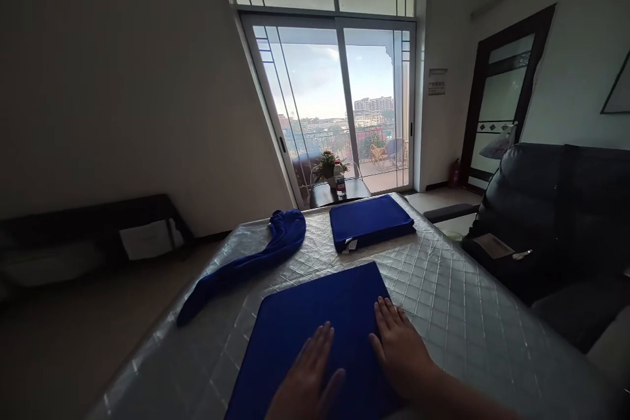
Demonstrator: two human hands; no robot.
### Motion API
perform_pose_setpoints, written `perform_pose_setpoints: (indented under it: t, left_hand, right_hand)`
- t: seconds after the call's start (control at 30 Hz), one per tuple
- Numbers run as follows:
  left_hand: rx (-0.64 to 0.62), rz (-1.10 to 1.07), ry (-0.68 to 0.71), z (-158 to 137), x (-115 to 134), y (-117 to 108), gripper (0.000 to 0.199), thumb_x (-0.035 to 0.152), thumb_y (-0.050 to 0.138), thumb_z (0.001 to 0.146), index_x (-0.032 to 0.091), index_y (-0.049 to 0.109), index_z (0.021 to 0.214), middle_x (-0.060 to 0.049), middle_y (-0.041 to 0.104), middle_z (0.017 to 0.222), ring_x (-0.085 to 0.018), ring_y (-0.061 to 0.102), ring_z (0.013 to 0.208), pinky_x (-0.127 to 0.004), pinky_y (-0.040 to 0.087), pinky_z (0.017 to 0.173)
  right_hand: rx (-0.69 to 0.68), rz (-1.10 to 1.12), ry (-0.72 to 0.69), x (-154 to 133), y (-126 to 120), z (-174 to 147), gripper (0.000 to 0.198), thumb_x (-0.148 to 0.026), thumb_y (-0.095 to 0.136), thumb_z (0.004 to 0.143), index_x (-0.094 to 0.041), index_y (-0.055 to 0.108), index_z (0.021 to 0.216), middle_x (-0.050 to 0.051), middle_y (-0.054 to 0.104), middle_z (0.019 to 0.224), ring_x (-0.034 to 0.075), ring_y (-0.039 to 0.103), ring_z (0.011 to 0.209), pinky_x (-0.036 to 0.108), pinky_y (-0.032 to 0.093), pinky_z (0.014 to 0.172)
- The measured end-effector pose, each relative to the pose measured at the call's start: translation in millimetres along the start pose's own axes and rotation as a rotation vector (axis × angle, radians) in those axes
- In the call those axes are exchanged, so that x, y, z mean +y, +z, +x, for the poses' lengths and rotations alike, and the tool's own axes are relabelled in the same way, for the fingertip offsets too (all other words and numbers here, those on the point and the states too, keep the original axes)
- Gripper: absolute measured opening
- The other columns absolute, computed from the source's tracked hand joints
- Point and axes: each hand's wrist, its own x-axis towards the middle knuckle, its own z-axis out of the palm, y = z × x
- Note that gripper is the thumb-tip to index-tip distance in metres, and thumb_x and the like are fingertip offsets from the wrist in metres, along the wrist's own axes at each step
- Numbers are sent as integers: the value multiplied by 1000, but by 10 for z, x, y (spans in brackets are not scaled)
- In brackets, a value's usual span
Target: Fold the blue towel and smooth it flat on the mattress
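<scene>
A flat, dark blue folded cloth (319, 302) lies in front of me on the quilted silvery table cover (443, 302). My left hand (308, 374) is over its near middle part, fingers stretched out and slightly blurred. Along the right edge of the cloth my right hand (398, 344) rests flat, fingers extended and touching it. Neither hand grips anything. Beyond, a thicker blue folded cloth (371, 220) with a white label (349, 245) sits near the far edge. To the left a crumpled blue cloth (246, 266) stretches in a long curve.
A black armchair (566, 203) stands at the right, close to the table. Past the far edge is a small dark table (319, 194) with a potted plant (327, 164) and a bottle (339, 178), before sliding glass doors (315, 98). A low dark bench (98, 230) is at the left.
</scene>
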Motion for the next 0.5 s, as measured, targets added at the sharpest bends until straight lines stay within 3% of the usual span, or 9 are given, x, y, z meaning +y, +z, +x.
perform_pose_setpoints:
  t: [0.1,0.23,0.33,0.5]
  left_hand:
    - [-111,-106,176,368,474,-22,69,50,45,100,28,15,159,-7,38,158,-25,42,143,-44,50,112]
    - [-219,-220,130,812,864,-46,62,47,37,103,22,20,158,-9,31,162,-25,29,149,-49,38,121]
    - [-296,-238,48,922,912,-29,62,50,30,104,18,23,157,-11,31,162,-25,27,150,-48,34,122]
    - [-377,-162,-40,779,711,-44,69,57,26,102,13,26,155,-11,29,162,-25,26,150,-47,32,123]
  right_hand:
    - [52,-41,-50,99,131,17,61,-43,30,103,-9,34,153,16,30,162,30,26,152,52,30,123]
    - [161,-123,-150,235,338,40,59,-27,39,100,-17,28,156,12,31,162,29,29,151,50,34,122]
    - [199,-136,-180,275,399,55,63,-25,42,98,-20,22,158,10,28,163,28,29,151,49,34,122]
    - [94,-34,-100,178,254,47,58,-39,33,102,-14,32,154,12,31,162,29,28,151,51,31,123]
